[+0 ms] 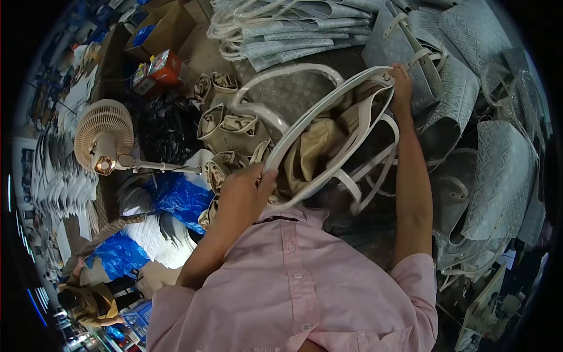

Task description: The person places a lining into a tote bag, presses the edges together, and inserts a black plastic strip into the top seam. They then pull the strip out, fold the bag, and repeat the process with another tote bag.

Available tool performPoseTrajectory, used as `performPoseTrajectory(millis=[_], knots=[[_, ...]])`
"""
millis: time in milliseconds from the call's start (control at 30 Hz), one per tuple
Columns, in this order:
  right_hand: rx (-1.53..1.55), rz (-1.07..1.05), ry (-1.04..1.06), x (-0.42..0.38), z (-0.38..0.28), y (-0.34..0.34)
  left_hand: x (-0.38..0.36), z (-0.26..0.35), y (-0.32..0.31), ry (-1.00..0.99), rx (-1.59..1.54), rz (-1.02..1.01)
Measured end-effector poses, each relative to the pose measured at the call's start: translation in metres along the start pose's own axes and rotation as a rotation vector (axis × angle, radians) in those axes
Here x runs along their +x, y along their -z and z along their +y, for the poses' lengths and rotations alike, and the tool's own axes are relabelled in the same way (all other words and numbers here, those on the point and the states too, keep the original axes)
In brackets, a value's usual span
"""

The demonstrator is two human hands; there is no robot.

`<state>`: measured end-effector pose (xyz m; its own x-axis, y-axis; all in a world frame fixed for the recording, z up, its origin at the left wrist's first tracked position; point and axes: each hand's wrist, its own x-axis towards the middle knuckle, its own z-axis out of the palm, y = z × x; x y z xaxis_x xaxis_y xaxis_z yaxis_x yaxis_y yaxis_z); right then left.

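I hold a grey patterned tote bag open in front of my pink shirt; it has white handles and a tan lining bunched inside its mouth. My left hand grips the near end of the bag's rim beside a white handle. My right hand pinches the far end of the rim where a handle is riveted on. The bag's mouth is stretched between the two hands.
Stacks of similar grey bags lie at the top and fill the right side. Tan linings sit left of the bag. A small fan, black plastic, blue bags, an orange box and a crouching person are on the left.
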<state>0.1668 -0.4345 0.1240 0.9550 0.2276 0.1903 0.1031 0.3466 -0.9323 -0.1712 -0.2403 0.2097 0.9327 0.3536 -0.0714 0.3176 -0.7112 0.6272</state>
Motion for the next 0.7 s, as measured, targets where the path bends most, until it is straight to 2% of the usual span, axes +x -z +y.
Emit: performPoseTrajectory(millis=[67, 133, 167, 267, 300, 367, 400, 467, 500, 567, 600, 667, 700], knots=[[0.049, 0.026, 0.003, -0.007, 0.004, 0.004, 0.021, -0.007, 0.012, 0.006, -0.011, 0.092], [-0.088, 0.138, 0.129, -0.024, 0.004, 0.008, 0.041, -0.027, 0.022, 0.028, 0.107, 0.155], [-0.095, 0.226, 0.123, -0.034, 0.001, 0.003, 0.045, -0.035, 0.024, 0.029, 0.104, 0.176], [-0.182, 0.437, 0.159, -0.074, -0.003, 0.0, 0.053, -0.052, 0.032, -0.039, 0.011, 0.221], [-0.188, 0.457, 0.167, -0.087, -0.008, 0.0, 0.054, -0.051, 0.035, -0.071, 0.064, 0.199], [-0.432, 0.511, 0.145, -0.114, -0.025, -0.003, 0.062, -0.05, 0.041, -0.21, 0.195, 0.165], [-0.483, 0.472, 0.148, -0.122, -0.034, -0.005, 0.069, -0.041, 0.039, -0.239, 0.182, 0.141], [-0.603, 0.372, 0.136, -0.125, -0.049, -0.003, 0.08, -0.026, 0.037, -0.542, 0.419, 0.302], [-0.608, 0.348, 0.068, -0.124, -0.056, -0.004, 0.087, -0.018, 0.031, -0.68, 0.497, 0.321], [-0.715, 0.256, 0.123, -0.12, -0.065, -0.003, 0.103, 0.006, 0.014, -0.784, 0.478, 0.239], [-0.729, 0.276, 0.11, -0.117, -0.068, 0.001, 0.111, 0.017, 0.002, -0.86, 0.469, 0.193], [-0.941, 0.12, 0.102, -0.112, -0.073, 0.01, 0.13, 0.034, -0.025, -0.983, 0.479, 0.245], [-0.948, 0.131, 0.091, -0.115, -0.075, 0.011, 0.137, 0.044, -0.037, -0.99, 0.47, 0.233]])
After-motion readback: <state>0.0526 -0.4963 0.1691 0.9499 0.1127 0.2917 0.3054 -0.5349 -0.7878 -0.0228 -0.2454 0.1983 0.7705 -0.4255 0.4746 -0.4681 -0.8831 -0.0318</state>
